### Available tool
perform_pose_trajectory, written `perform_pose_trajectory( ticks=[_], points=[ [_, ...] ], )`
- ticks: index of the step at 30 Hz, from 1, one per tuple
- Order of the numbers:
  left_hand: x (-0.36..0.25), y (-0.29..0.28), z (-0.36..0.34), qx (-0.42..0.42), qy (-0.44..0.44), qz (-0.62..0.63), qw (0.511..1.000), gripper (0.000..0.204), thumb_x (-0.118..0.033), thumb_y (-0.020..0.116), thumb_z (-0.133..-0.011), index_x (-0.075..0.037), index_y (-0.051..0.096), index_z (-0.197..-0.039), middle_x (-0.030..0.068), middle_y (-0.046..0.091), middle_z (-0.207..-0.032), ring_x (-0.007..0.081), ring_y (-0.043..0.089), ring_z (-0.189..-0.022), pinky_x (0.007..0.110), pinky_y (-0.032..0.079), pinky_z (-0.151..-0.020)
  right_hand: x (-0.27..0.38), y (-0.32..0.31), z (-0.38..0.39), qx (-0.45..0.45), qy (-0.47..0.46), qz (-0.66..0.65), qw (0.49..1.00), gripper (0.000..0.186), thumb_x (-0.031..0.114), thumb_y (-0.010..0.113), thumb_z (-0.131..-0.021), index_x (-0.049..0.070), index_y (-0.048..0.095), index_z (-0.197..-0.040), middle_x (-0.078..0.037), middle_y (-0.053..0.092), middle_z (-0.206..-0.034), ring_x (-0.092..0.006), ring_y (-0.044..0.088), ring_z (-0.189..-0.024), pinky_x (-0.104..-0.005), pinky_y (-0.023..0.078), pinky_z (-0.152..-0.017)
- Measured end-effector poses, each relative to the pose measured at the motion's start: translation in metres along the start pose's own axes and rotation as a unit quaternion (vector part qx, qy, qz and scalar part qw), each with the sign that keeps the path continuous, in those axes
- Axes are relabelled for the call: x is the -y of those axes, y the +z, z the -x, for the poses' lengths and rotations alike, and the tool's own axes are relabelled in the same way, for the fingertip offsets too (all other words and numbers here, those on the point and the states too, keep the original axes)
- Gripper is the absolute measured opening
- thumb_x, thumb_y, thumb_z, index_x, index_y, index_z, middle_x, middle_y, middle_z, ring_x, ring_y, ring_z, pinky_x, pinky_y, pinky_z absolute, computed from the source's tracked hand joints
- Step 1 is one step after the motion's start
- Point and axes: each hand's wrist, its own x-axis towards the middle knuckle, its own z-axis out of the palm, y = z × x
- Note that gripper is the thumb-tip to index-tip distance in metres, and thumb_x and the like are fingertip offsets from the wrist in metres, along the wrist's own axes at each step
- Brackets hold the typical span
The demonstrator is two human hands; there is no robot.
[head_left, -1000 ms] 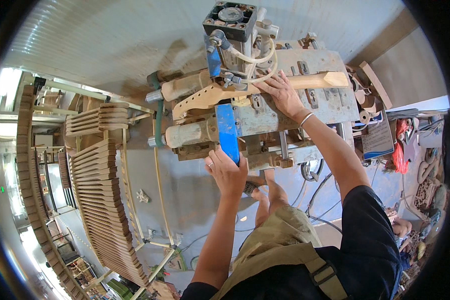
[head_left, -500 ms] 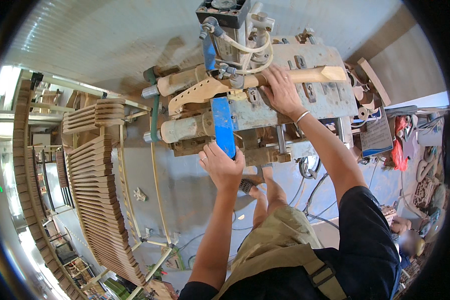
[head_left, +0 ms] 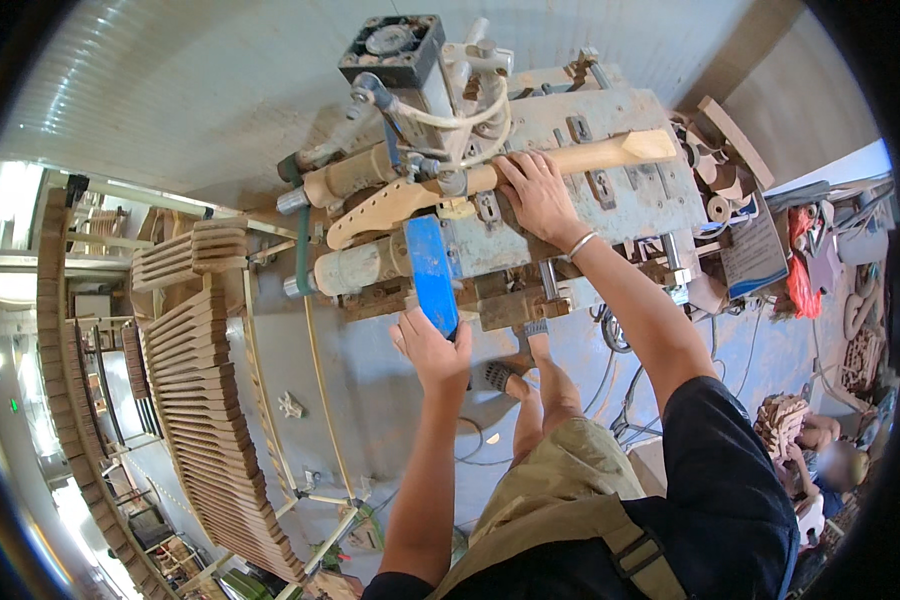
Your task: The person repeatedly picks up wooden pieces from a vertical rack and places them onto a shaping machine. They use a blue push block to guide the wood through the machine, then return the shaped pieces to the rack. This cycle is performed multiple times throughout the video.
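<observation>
A pale wooden guitar neck (head_left: 585, 158) lies across the metal machine table. Its headstock (head_left: 382, 212), with a row of peg holes, points left, and an air-cylinder clamp (head_left: 453, 182) sits over the neck near the headstock. My right hand (head_left: 542, 203) rests over the neck just right of the clamp, its fingers bent across the wood. My left hand (head_left: 432, 350) is closed around the near end of a flat blue bar (head_left: 430, 270), which slopes away from me to just below the headstock. The palm side of each hand is hidden.
Belt rollers (head_left: 365, 270) stick out at the machine's left. Several brown neck blanks (head_left: 195, 410) are stacked on a rack at left. Cables and hoses trail across the floor. A red bag (head_left: 802, 270) hangs at right; another person (head_left: 830, 480) sits at lower right.
The whole view has shifted and turned slightly, so the machine appears further left and tilted. Both hands keep their places, left on the blue bar, right on the guitar neck.
</observation>
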Motion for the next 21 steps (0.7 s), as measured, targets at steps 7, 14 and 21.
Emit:
perform_pose_trajectory(
  ticks=[7,14,21],
  points=[
    [-0.002,-0.015,0.058,0.010,-0.057,-0.040,0.998,0.056,-0.026,0.081,-0.080,0.003,0.053,-0.118,0.0235,0.053,-0.109,0.0479,0.047,-0.109,0.060,0.034,-0.102,0.030,-0.024,0.041,0.026,0.003,-0.010,1.000,0.042,0.012,0.065,-0.095,0.005,0.057,-0.136,-0.017,0.058,-0.134,-0.0371,0.051,-0.132,-0.0526,0.034,-0.120],
    [-0.015,-0.036,0.101,0.051,-0.080,-0.070,0.993,0.062,-0.035,0.076,-0.087,0.005,0.053,-0.128,0.0230,0.052,-0.110,0.0455,0.049,-0.104,0.059,0.038,-0.096,0.051,-0.039,0.077,0.073,0.022,0.002,0.997,0.042,0.011,0.065,-0.094,0.002,0.056,-0.135,-0.019,0.055,-0.139,-0.0382,0.047,-0.138,-0.0555,0.030,-0.123],
    [-0.020,-0.035,0.103,0.103,-0.103,-0.074,0.987,0.078,-0.036,0.072,-0.092,0.010,0.042,-0.148,0.0226,0.049,-0.117,0.0431,0.048,-0.109,0.057,0.040,-0.095,0.012,-0.005,0.110,0.153,0.063,-0.051,0.985,0.043,0.012,0.069,-0.081,0.002,0.068,-0.123,-0.024,0.056,-0.137,-0.0445,0.045,-0.138,-0.0603,0.027,-0.124]
  ],
)
